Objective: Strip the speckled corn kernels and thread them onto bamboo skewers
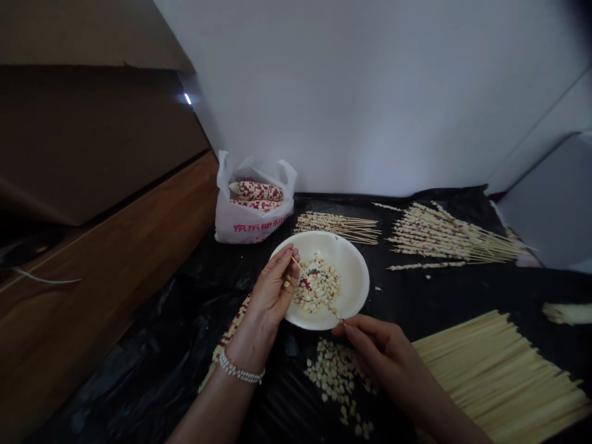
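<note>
Over the white bowl [357, 277], my left hand [272, 287] is closed on a thin wooden skewer [297, 264] that slants down to the right. A few corn kernels appear threaded near its lower end. At that end, the fingertips of my right hand [388, 351] pinch a small corn kernel [343, 322], partly hidden by the fingers. Loose white and dark red corn kernels [319, 293] lie in the bowl, around a red and green printed pattern on its bottom. Beneath my left forearm, a speckled corn cob [231, 330] is partly covered.
A white plastic bag [252, 228] holds speckled cobs. Behind the bowl lie kernel-threaded skewers [319, 223], with a larger pile [430, 234] to the right. Bare skewers [499, 370] and loose pale kernels [335, 370] rest on black plastic sheeting [152, 351]. A wooden board [115, 277] borders the left.
</note>
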Demonstrator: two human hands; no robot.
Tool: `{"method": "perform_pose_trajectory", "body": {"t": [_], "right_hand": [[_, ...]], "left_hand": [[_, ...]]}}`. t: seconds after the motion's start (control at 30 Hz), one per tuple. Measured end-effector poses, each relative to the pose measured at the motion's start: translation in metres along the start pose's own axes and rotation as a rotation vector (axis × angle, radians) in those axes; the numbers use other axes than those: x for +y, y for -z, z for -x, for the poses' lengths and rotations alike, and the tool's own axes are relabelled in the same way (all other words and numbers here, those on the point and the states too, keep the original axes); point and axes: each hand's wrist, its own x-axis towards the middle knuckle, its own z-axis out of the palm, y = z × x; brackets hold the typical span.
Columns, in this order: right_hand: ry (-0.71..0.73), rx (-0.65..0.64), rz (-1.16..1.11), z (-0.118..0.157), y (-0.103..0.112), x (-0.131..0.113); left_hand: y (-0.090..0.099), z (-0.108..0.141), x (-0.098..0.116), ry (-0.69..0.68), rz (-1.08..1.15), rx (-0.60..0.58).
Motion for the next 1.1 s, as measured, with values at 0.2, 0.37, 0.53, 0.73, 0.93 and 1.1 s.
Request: {"method": "perform_pose_trajectory", "body": {"t": [0.2, 0.37, 0.53, 0.73, 0.93, 1.1], "right_hand": [[0.008, -0.004, -0.019, 0.0011, -0.0018, 0.0005], [-0.016, -0.011, -0.024, 0.001, -0.0018, 0.002], [-0.019, -0.023, -0.041, 0.0009, -0.0023, 0.0024], [0.002, -0.01, -0.037, 0.001, -0.002, 0.0023], [0.035, 0.007, -0.005, 0.0025, -0.001, 0.0043], [0.028, 0.019, -0.001, 0.0012, -0.0015, 0.0012]], "left_hand": [[-0.0022, 0.0018, 0.001, -0.028, 0.008, 0.034], [-0.0018, 0.0007, -0.0001, -0.026, -0.002, 0.032], [-0.0001, -0.0008, -0.001, -0.036, -0.004, 0.02], [0.0006, -0.0014, -0.0021, -0.088, -0.031, 0.024], [0.0003, -0.0017, -0.0018, -0.094, -0.041, 0.018], [0.0029, -0.0041, -0.0065, -0.12, -0.051, 0.013]]}}
